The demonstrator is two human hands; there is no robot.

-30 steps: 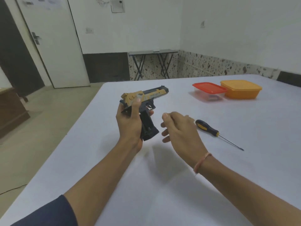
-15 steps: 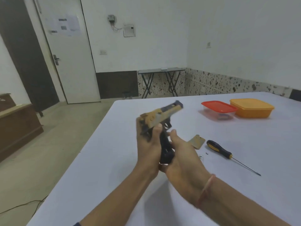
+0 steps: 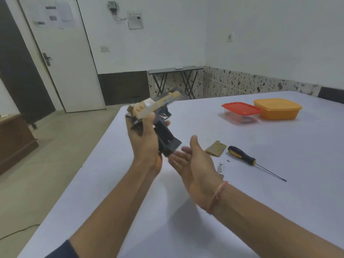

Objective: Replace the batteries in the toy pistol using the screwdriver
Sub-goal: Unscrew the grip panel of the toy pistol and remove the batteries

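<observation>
The left hand [image 3: 144, 135] grips the toy pistol [image 3: 158, 118] above the counter's left edge; the right hand [image 3: 193, 161], off the grip now, cups open beneath, likely to catch batteries.

tan and black toy pistol [image 3: 157, 116] tilted muzzle-up above the table, black-yellow screwdriver [image 3: 242, 157] lying flat, a battery [image 3: 221, 169] beside its handle

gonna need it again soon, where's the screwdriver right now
In the head view the screwdriver lies on the white table, right of the open right hand, next to the tan battery cover and a tiny screw.
</observation>
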